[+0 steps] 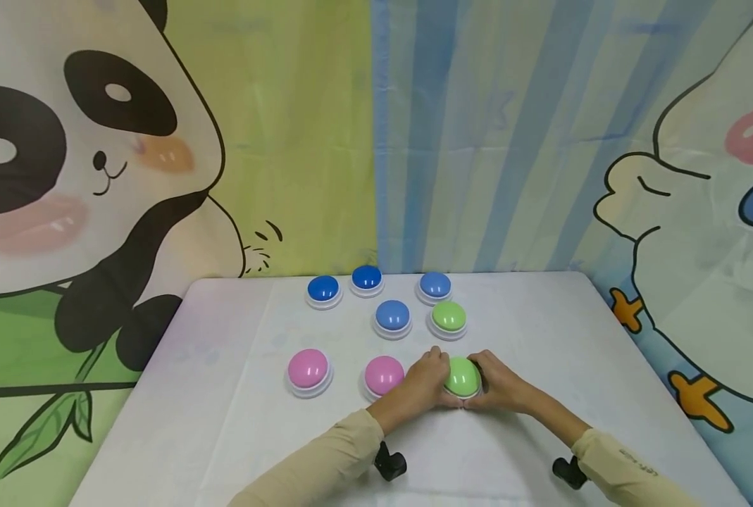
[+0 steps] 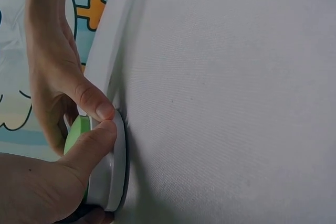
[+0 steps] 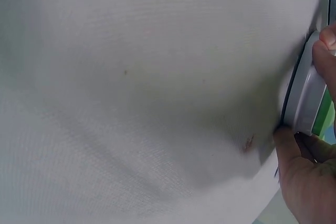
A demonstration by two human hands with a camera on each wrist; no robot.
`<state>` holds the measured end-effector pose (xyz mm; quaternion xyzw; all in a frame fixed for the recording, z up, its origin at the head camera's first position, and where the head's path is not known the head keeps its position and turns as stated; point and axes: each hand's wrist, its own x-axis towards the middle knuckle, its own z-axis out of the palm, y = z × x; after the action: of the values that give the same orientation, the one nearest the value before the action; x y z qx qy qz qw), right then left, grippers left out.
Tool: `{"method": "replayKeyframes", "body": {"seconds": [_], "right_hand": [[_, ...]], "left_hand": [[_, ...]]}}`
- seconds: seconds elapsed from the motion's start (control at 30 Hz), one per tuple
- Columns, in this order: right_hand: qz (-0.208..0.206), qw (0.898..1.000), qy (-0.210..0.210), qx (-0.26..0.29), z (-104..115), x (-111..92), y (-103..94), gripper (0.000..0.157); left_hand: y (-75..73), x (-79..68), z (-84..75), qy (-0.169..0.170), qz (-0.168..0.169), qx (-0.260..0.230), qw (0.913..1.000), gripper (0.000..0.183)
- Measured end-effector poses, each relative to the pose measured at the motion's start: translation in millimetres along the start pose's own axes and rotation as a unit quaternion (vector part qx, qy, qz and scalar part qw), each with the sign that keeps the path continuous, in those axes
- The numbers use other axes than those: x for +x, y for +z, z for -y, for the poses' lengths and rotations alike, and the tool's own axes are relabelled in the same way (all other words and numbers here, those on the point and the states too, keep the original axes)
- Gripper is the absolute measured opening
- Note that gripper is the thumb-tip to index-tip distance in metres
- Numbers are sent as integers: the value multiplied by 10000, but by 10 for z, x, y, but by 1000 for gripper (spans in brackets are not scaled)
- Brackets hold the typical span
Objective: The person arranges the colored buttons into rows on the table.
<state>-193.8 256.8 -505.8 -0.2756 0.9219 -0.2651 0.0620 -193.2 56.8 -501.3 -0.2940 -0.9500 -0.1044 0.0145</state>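
Note:
Between both hands is a green dome push button (image 1: 462, 377) with a white round base. My left hand (image 1: 422, 380) grips its left side and my right hand (image 1: 498, 380) grips its right side. In the left wrist view, the two thumbs meet at the near edge of the white base (image 2: 107, 182). The right wrist view shows fingers of my right hand (image 3: 310, 182) at the underside edge of that base. A pink button (image 1: 384, 374) lies just left of my left hand, its base partly hidden by that hand.
Another pink button (image 1: 308, 369) stands farther left. Behind are a second green button (image 1: 449, 317) and several blue buttons (image 1: 392, 315) on the white-covered table (image 1: 541, 317). A printed curtain (image 1: 306, 141) hangs at the table's back edge.

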Motion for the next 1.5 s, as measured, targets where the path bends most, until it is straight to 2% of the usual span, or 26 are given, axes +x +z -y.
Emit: {"method": "replayKeyframes", "body": {"seconds": [0.37,0.53,0.63,0.77,0.9,1.0,1.13,1.3,1.5], "right_hand": [[-147,9998,128,-31,-28,-25,0,74],[174,9994,296,93,63,-5,-46,90],[237,9987,433,111,135,2,-153,98],[-128,9987,485,29,196,65,-332,93],[-326,9980,492,-220,208,224,-461,83],[-240,9972,549,-444,183,406,-489,78],[-106,9963,689,-510,107,714,-449,78],[25,9966,760,-328,11,1019,-355,73],[-49,9955,875,-349,-36,1102,-338,69]], "left_hand": [[11,70,-52,36,35,236,9997,76],[-8,41,-4,59,75,160,9998,93],[-98,50,76,21,193,-191,9996,108],[-309,166,231,-172,147,-670,9975,112],[-414,360,435,-197,45,-602,9980,100],[-403,516,597,-109,102,-319,9994,87],[-337,705,736,-20,239,-336,9991,71],[-237,852,735,38,450,-588,9972,61],[-187,922,657,18,450,-814,9957,63]]}}
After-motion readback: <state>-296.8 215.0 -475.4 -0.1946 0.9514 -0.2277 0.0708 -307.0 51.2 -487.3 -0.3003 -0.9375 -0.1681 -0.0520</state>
